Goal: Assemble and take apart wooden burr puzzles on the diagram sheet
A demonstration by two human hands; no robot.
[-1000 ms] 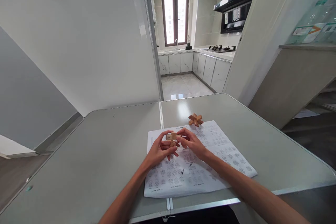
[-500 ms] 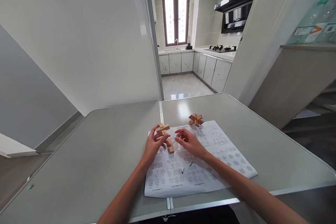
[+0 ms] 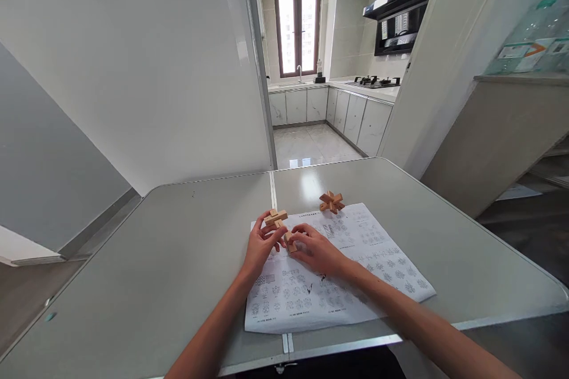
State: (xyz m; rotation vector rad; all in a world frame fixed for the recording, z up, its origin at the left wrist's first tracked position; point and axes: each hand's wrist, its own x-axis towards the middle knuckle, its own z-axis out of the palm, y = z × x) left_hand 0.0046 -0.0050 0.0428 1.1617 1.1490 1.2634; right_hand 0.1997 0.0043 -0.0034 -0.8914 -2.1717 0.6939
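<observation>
My left hand [image 3: 262,244] is closed around a partly joined wooden burr puzzle [image 3: 276,217], made of notched light-brown sticks that cross each other. Just below it, a notched wooden puzzle piece [image 3: 290,243] sits between my two hands. My right hand [image 3: 316,247] has its thumb and fingers closed on that piece from the right. Whether the piece touches the joined sticks is hard to make out. Beneath both hands lies a white instruction sheet [image 3: 293,296] printed with rows of small puzzle drawings and a few black pen marks.
An assembled star-shaped wooden puzzle [image 3: 332,202] stands at the sheet's far edge. The grey folding table [image 3: 186,260] has a seam down its middle. A small green object [image 3: 50,317] lies near its left edge. Beyond the doorway is a kitchen.
My right hand has moved left and closed on the wooden piece, which has tilted and shifted slightly upward. My left hand has stayed nearly still with the joined sticks.
</observation>
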